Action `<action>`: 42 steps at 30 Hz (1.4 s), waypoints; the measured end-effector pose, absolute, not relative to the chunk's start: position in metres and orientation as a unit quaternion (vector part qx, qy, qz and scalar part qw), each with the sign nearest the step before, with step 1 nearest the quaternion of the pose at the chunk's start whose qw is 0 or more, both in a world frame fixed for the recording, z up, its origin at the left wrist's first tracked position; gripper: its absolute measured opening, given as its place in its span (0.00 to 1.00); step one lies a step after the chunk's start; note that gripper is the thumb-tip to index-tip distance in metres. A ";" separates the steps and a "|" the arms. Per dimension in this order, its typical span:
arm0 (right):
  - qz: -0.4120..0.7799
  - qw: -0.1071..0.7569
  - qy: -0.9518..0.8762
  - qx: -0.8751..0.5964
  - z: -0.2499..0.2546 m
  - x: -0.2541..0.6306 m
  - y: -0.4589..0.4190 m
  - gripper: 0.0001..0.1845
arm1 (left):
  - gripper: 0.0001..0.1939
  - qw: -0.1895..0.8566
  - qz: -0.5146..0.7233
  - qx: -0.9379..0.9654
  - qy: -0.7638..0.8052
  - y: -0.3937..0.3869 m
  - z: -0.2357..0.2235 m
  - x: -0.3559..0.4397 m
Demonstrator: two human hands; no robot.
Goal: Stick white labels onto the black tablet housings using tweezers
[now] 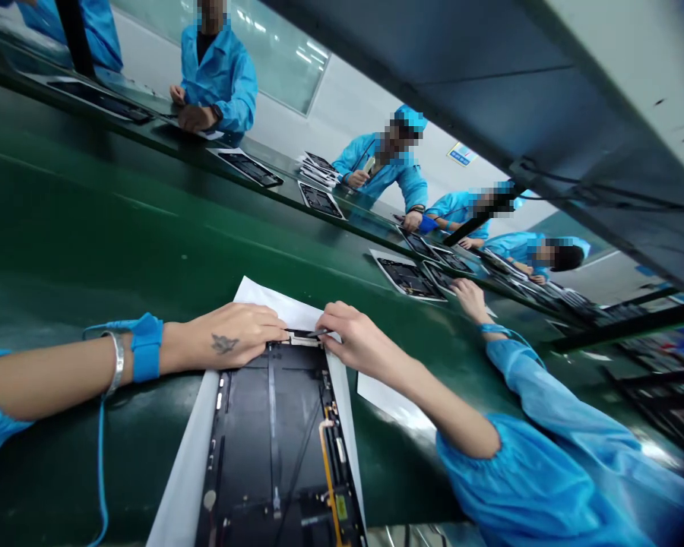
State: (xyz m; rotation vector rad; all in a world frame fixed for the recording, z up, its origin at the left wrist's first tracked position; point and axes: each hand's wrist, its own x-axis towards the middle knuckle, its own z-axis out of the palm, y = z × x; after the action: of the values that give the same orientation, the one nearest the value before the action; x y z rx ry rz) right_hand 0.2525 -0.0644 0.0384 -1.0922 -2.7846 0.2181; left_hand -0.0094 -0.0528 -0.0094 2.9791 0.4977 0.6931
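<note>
An opened black tablet housing (pixel 296 425) lies on white paper (pixel 176 486) in front of me, its inside facing up. An orange flat cable (pixel 327 463) and small parts run along its right side. My left hand (pixel 233 334) is closed over the far left corner of the housing, fingertips at a pale strip (pixel 302 340) along the far edge; its thumb is mostly hidden. Opposite it, my right hand (pixel 347 338) pinches a slim grey pointed metal tool (pixel 321 333), its tip over that same edge. A blue wrist strap (pixel 147 348) circles my left wrist.
Across the green bench (pixel 119 228), co-workers in blue coats (pixel 220 80) handle similar housings. More housings (pixel 407 275) lie along the far strip. At right, a neighbour's hand (pixel 472 298) reaches forward. A grey shelf (pixel 490 99) hangs overhead.
</note>
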 end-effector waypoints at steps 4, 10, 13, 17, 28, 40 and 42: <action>0.127 0.200 -0.915 -0.328 0.019 0.252 -0.083 0.12 | 0.17 0.014 0.231 0.960 0.159 -0.053 -0.010 -0.009; 0.100 0.141 -0.932 -0.317 0.020 0.266 -0.090 0.13 | 0.18 0.007 0.229 0.959 0.165 -0.054 -0.008 -0.011; 0.106 0.200 -0.910 -0.348 0.020 0.268 -0.090 0.13 | 0.18 0.011 0.238 0.958 0.159 -0.054 -0.009 -0.011; 0.110 0.274 -0.887 -0.354 0.010 0.258 -0.090 0.17 | 0.18 0.030 0.238 0.957 0.163 -0.051 -0.010 -0.011; 0.101 0.223 -0.911 -0.331 -0.004 0.247 -0.085 0.18 | 0.14 0.116 0.232 0.945 0.200 -0.052 -0.002 -0.013; 0.062 0.420 -0.814 -0.397 -0.004 0.249 -0.076 0.10 | 0.24 0.014 0.103 0.947 0.305 -0.023 -0.006 -0.029; 0.053 0.434 -0.811 -0.390 -0.002 0.246 -0.076 0.10 | 0.20 -0.005 0.073 0.947 0.312 -0.018 0.001 -0.026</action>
State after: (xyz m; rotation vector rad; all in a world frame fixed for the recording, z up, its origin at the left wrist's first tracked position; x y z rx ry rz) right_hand 0.2461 -0.0757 -0.0018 -0.9707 -2.0194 0.1323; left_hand -0.0262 -0.0184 0.0012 2.9860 0.9844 0.2290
